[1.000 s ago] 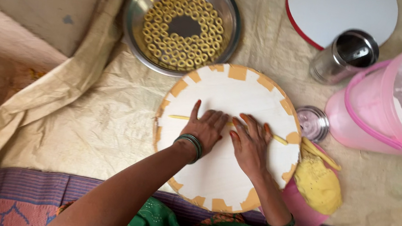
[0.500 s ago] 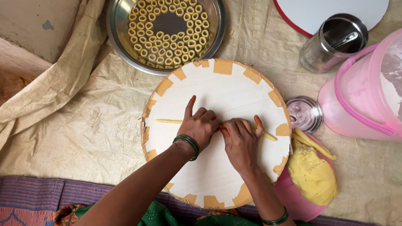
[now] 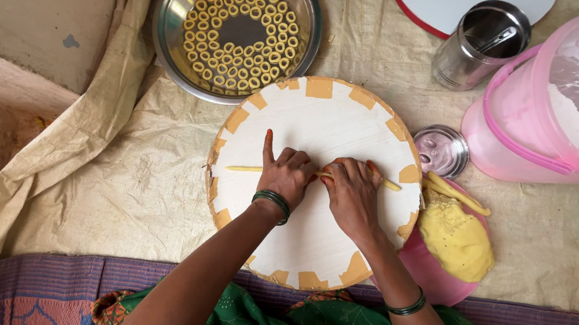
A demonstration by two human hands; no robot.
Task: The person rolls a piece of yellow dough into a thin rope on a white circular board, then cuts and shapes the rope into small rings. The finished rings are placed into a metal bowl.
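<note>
Dough rope [image 3: 246, 168] lies left-to-right across the round board [image 3: 322, 126], pressed under your left hand [image 3: 287, 175] and right hand [image 3: 349, 190], fingers together, flat.

I see a creased beige cloth sheet [image 3: 122, 188] spread over the floor, carrying a round white board with orange edge patches [image 3: 309, 250] at its centre. At eleven o'clock sits a steel bowl of small dough rings [image 3: 174, 28]; at two, a steel canister [image 3: 469, 56] and pink plastic bucket [image 3: 523, 122].

Bare concrete floor [image 3: 33, 6], perhaps stepped; beige cloth [image 3: 122, 188] spread over.
</note>
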